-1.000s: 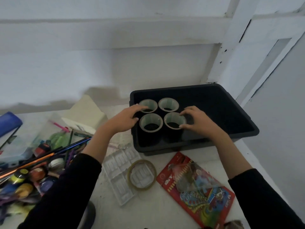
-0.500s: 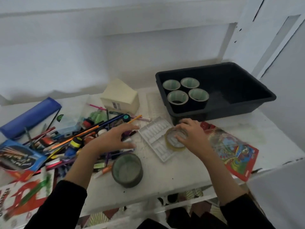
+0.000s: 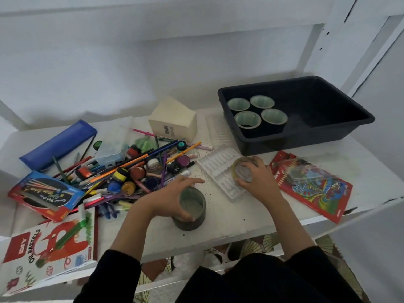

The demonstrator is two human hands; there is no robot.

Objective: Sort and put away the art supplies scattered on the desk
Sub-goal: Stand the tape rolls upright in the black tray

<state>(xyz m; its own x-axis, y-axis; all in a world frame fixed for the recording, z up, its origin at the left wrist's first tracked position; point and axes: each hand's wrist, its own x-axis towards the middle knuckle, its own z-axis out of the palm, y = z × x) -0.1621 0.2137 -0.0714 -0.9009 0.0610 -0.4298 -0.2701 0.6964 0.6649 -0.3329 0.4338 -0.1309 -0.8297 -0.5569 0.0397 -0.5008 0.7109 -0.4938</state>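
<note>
Since leaving the black bin (image 3: 306, 139) | left hand (image 3: 172, 196) now grips grey tape roll (image 3: 192, 218) | right hand (image 3: 261, 179) grips clear tape roll (image 3: 237, 169) | both likely bin-bound

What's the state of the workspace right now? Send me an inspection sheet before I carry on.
Surface: white desk, speckled with dark marks.
Job's things: four tape rolls upright in the black bin; dark tape roll on the desk; thin tape roll on a white palette.
Clutter: heap of pencils and paint pots, blue pencil case, cream box, oil pastels box, red pencil packet.
Hands: left hand grips the dark tape roll; right hand grips the thin tape roll.
Cables: nothing seen.
Surroundings: white wall behind; patterned fabric below the desk edge.
</note>
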